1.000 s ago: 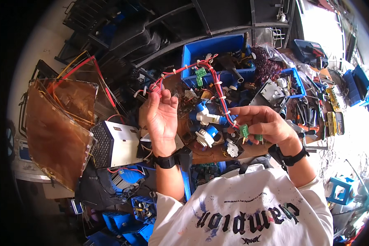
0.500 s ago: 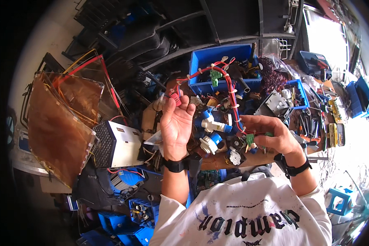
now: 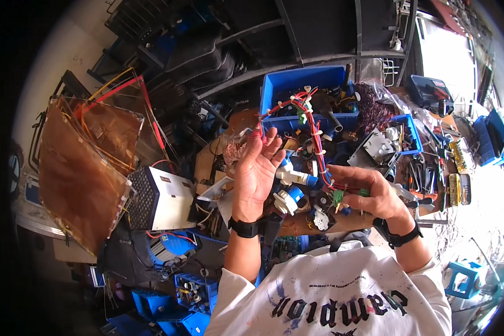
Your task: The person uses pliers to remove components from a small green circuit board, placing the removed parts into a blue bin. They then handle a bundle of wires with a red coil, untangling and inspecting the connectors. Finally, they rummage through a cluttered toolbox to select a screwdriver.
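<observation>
A wiring harness [image 3: 318, 141] of red and blue wires, bundled with white ties and fitted with green connectors, arches between my hands above the cluttered bench. My left hand [image 3: 255, 168], palm up, holds its red end between thumb and fingers. At the other end, my right hand [image 3: 369, 189] has its fingers and thumb curled round the wires beside a green connector [image 3: 337, 197]. Below the harness lie a white and blue plug [image 3: 288, 200] and a white and blue socket piece [image 3: 297, 176].
Behind the harness stands a blue bin [image 3: 274, 84] with tools and parts. A smaller blue tray [image 3: 413, 134] is to its right, near hex keys and brushes [image 3: 458, 187]. A white metal box [image 3: 165, 199] and brown sheets [image 3: 81, 179] stand at the left.
My left hand has moved right, toward my right hand, with the red end of the harness. The arch between them has become narrower. My right hand has barely shifted.
</observation>
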Tool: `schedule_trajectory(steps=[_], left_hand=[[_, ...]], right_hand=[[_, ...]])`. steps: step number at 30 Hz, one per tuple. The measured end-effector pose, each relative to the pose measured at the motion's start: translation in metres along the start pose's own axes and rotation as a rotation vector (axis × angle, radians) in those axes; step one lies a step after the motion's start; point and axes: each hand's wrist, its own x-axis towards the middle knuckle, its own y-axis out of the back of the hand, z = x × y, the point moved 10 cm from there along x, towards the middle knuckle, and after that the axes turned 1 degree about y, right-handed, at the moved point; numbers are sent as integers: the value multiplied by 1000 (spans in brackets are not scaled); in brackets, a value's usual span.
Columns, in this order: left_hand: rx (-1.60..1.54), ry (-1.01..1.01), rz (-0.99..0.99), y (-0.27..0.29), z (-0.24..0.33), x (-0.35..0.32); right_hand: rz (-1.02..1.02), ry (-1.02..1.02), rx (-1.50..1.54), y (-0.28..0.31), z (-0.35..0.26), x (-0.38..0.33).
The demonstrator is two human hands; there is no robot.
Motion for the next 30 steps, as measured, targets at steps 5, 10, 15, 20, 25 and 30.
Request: schedule_trajectory(steps=[5, 10, 15, 20, 25, 30], left_hand=[[71, 84, -70, -11, -14, 0], [201, 128, -46, -25, -24, -6], [361, 45, -150, -72, -17, -12], [331, 130, -195, -98, -21, -4], [211, 224, -202, -111, -26, -4], [241, 156, -238, -125, -24, -12]], right_hand=[[17, 16, -54, 0, -2, -2], [53, 18, -95, 3, -3, -4], [99, 68, -191, 8, 0, -4], [111, 106, -363, 6, 0, -6], [86, 238, -598, -4, -10, -7], [78, 181, -631, -2, -11, -8]])
